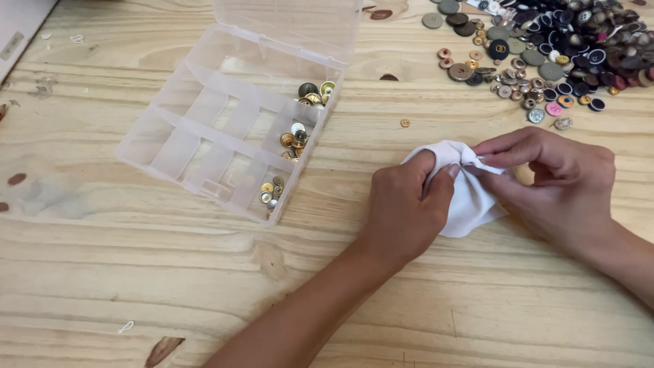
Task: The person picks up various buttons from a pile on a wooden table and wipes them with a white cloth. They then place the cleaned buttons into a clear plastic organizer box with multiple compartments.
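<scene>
Both hands are on a small piece of white cloth (466, 194), right of frame centre, on the pale wooden table (136, 286).

Left hand (402, 211) — comes in from the bottom centre, fingers curled shut over the cloth's left edge, thumb tip pressed on the bunched top fold. Right hand (555, 180) — comes in from the right edge, thumb and forefinger pinched tight on the same gathered spot, fingertips almost meeting the left thumb. Other right fingers are loosely bent over the cloth's right side. The cloth's lower part fans out flat on the table between the two wrists. Can't tell whether anything is wrapped inside the gather.

Around it:
- Clear plastic compartment box (204, 136), upper left of centre, lid open and standing at the back. The three compartments along its right side hold small gold and silver metal buttons (294, 140); the others look bare.
- Large loose pile of mixed buttons (565, 48) in the upper right corner — mostly dark navy and black, with brown, grey, gold and a pink one at the near edge. Well apart from the cloth.
- One lone small gold button (405, 123) on the table between box and pile.
</scene>
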